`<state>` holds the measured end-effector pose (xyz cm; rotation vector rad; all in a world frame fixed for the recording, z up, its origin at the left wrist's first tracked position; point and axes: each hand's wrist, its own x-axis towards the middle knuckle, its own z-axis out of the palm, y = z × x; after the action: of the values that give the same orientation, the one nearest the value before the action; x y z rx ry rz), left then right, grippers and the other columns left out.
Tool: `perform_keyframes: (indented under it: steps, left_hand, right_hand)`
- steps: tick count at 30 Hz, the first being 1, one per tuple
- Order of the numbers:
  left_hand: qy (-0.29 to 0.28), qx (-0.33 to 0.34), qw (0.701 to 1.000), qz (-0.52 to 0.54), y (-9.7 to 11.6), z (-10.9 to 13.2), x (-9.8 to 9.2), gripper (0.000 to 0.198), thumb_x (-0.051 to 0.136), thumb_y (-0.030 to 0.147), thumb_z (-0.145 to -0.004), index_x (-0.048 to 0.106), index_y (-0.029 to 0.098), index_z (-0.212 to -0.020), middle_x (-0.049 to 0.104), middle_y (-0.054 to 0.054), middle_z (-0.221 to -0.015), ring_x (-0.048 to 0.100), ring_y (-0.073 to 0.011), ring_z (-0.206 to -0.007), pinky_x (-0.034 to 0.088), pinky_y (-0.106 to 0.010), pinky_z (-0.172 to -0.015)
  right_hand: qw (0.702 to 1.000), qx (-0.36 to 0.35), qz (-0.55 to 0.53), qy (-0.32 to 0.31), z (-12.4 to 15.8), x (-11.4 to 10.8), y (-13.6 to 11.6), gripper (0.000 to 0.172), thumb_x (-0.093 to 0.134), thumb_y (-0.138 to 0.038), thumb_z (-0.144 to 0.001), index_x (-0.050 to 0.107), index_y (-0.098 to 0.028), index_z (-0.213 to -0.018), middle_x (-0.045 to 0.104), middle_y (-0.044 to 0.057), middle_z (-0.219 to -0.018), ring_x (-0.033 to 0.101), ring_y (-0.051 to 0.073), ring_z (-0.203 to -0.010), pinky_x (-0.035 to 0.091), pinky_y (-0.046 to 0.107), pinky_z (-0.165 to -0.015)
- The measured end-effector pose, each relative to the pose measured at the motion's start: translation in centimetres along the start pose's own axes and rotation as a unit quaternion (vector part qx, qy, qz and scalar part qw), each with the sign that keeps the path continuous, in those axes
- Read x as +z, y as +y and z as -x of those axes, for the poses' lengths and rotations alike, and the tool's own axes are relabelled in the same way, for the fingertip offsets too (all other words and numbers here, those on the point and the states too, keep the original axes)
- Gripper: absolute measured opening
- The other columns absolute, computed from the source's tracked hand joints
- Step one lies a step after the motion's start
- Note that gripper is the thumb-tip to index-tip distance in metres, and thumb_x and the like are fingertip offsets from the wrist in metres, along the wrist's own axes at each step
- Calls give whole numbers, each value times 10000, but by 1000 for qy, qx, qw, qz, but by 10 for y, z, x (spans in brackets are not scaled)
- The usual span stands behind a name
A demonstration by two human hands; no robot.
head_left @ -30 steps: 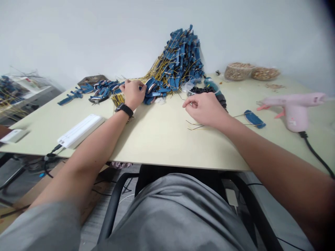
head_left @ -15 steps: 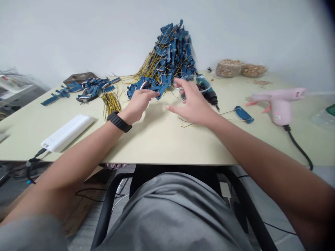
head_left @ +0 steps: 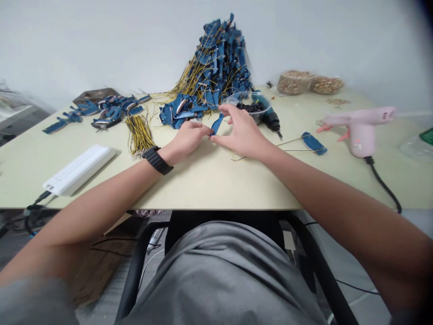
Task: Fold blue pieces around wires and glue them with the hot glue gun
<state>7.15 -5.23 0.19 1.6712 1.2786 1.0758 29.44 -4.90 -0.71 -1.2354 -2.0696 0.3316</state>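
In the head view, a small curved blue plastic piece [head_left: 217,124] sits between my two hands above the table. My left hand [head_left: 189,142], with a black watch band on the wrist, pinches its near end. My right hand [head_left: 242,132] spans the piece, the thumb at the near end and the index finger by the far end. Behind them rises a tall heap of similar blue pieces with yellow and black wires [head_left: 219,67]. A smaller pile of blue pieces [head_left: 179,110] lies just beyond my left hand. Another wired blue piece [head_left: 314,143] rests to the right.
A pink glue gun [head_left: 361,131] stands at the right, its cord over the edge. Behind my right hand are a clear bowl of black parts [head_left: 252,107] and a teal power drill [head_left: 270,119]. A wire bundle [head_left: 140,135] and white power strip [head_left: 81,169] lie left.
My hands have come together; the left moved right. A blue piece, previously by the left fingertips near the pile, is now nearer me between both hands. The view has shifted slightly.
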Motion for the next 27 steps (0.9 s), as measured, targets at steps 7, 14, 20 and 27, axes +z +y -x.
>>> perform_keyframes:
  steps: [7, 14, 20, 27]
  left_hand:
    - [52, 89, 987, -121, -7, -19, -22, 199, 890, 237, -1051, 750, 262, -912, 666, -6, -813, 620, -251, -874, 506, -451, -924]
    - [59, 150, 975, -152, -27, -36, -45, 441, 863, 44, -822, 779, 283, -1183, 913, -74, -1296, 772, -290, -1110, 625, -453, -1102]
    - [61, 149, 973, -166, -26, -36, -40, 391, 903, 115, -876, 808, 254, -1228, 929, -98, -1308, 806, -303, -1156, 629, -472, -1131]
    - [67, 139, 970, -187, -23, -37, -44, 129, 814, 164, -986, 822, 270, -1059, 843, -31, -865, 757, -273, -863, 614, -470, -958]
  right_hand:
    - [998, -10, -6, -61, 8, -3, -5, 1063, 1035, -253, -893, 632, -308, -1876, 811, 208, -1686, 673, 519, -1668, 588, 767, -1403]
    - [995, -25, -5, -97, 11, -1, -3, 1109, 1060, -294, -920, 594, -344, -1925, 801, 203, -1743, 656, 530, -1718, 551, 819, -1430]
    - [999, -22, -22, -45, 9, -9, -4, 752, 997, -383, -1026, 774, -336, -1742, 859, 163, -1595, 714, 478, -1544, 578, 732, -1365]
    - [999, -6, -11, 29, 3, -21, -13, 225, 768, -369, -1197, 797, -284, -991, 894, 123, -1184, 775, 370, -1206, 597, 593, -1200]
